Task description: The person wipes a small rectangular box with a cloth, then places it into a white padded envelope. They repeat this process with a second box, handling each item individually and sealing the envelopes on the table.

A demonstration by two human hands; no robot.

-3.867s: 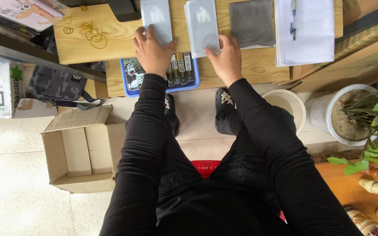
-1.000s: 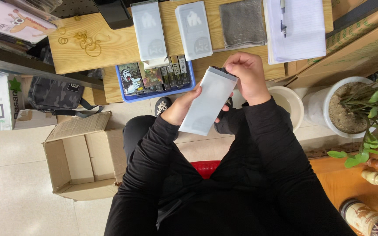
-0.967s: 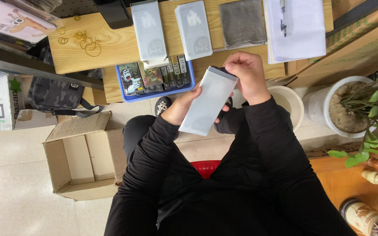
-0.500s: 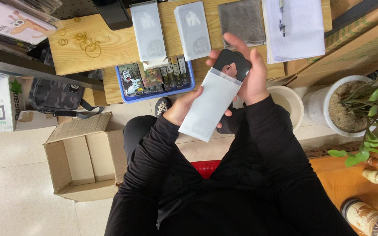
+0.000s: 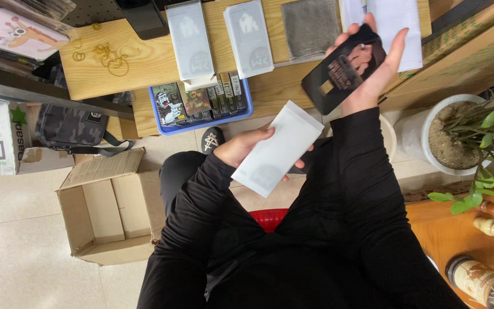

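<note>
**Sleeve and dark card held apart**

Gripped in left hand (image 5: 241, 150): one plain white sleeve (image 5: 277, 147), flat, tilted, above the lap. Held higher in right hand (image 5: 373, 71), fingers curled round its edges: one black printed card (image 5: 343, 68), over the wooden table's (image 5: 87, 74) near edge. Farther back, two white packets (image 5: 188, 39), one grey cloth (image 5: 311, 27); at the near edge, one blue tray (image 5: 201, 105).

A wooden counter (image 5: 144, 68) carries two stacks of pale flat packets (image 5: 188, 40), a grey cloth (image 5: 311, 26) and loose rubber bands (image 5: 112, 57). A blue tray (image 5: 201, 111) of small printed boxes sits at its near edge. An open cardboard box (image 5: 107, 209) stands on the tiled floor, a camouflage bag (image 5: 67, 126) beyond it. A potted plant (image 5: 458, 131) stands at the right.
</note>
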